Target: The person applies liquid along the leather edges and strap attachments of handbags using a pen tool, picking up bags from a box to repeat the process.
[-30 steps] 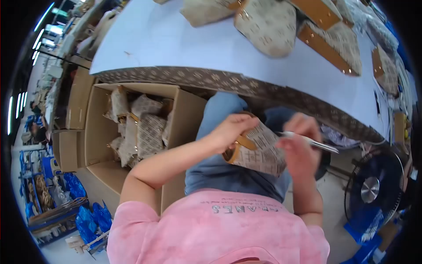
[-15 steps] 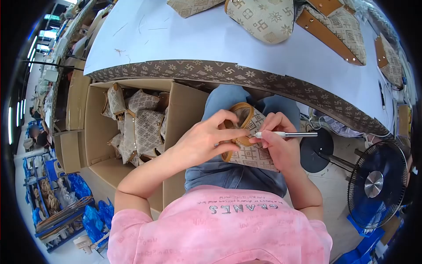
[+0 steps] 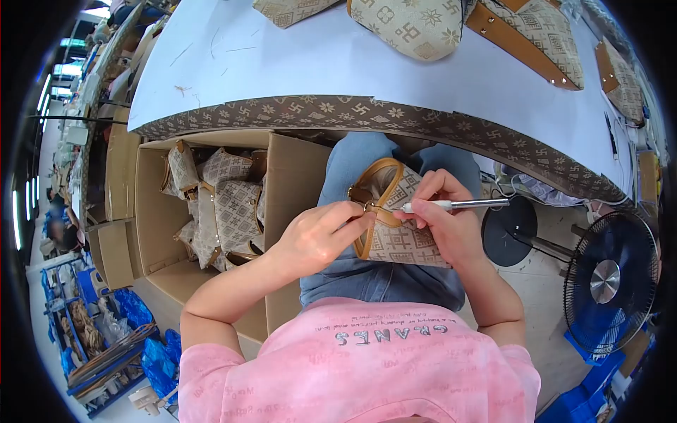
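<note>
A small beige patterned bag [image 3: 405,242] with tan leather edging rests on my lap, its opening turned up and to the left. My left hand [image 3: 321,236] is closed, thumb and fingers pinching at the tan trim and a small brass-coloured fitting by the opening. In my right hand [image 3: 451,222] is a slim pen-like tool [image 3: 479,204] with a white grip and a silver shaft. Its white end points left, close to the trim beside my left fingertips. The lower fingers of my right hand lie against the bag's side.
Left of my legs stands a cardboard box [image 3: 201,292] holding several similar patterned bags [image 3: 238,208]. Ahead is a white-topped table [image 3: 296,74] with more bag pieces [image 3: 416,28]. A black fan [image 3: 605,282] stands at right. Blue crates and bags [image 3: 159,359] sit at lower left.
My left fingers, spread apart over the bag's opening before, have come together in a pinch at the trim. The pen-like tool stays in my right hand, its white end near the trim.
</note>
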Available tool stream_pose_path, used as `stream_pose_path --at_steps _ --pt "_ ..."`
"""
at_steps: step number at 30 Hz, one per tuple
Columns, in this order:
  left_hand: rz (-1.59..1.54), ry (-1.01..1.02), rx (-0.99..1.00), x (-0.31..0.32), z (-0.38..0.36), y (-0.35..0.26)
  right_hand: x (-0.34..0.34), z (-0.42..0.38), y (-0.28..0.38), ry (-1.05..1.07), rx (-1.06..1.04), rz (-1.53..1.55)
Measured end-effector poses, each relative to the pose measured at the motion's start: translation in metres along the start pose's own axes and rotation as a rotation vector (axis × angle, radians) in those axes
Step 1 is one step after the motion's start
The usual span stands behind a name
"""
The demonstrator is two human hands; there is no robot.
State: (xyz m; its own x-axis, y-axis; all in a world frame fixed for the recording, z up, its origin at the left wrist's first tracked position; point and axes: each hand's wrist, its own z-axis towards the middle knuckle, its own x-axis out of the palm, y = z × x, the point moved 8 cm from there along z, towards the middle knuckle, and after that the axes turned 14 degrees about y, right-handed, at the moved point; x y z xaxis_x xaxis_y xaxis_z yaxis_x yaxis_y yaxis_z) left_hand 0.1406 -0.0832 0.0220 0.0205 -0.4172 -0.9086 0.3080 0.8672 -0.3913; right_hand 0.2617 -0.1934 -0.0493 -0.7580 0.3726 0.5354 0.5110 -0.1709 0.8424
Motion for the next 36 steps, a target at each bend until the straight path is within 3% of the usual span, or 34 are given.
stream_pose_path --at_steps 16,21,29,32,36 --pt "-0.081 -0.065 -0.248 -0.002 0.003 0.002 0.001 0.001 0.002 -0.040 0.042 0.010" --pt "0.012 -0.042 -0.107 -0.008 0.014 -0.001 0.002 0.000 0.005 -0.002 0.044 -0.069" --pt "-0.393 0.154 0.046 0.000 0.030 0.027 0.012 0.000 0.005 0.103 0.011 -0.354" --pt "-0.641 0.332 -0.067 0.014 0.034 0.039 0.016 0.001 0.006 0.101 0.008 -0.372" --pt "-0.711 0.402 -0.106 0.020 0.037 0.047 0.021 0.001 0.015 0.117 -0.084 -0.528"
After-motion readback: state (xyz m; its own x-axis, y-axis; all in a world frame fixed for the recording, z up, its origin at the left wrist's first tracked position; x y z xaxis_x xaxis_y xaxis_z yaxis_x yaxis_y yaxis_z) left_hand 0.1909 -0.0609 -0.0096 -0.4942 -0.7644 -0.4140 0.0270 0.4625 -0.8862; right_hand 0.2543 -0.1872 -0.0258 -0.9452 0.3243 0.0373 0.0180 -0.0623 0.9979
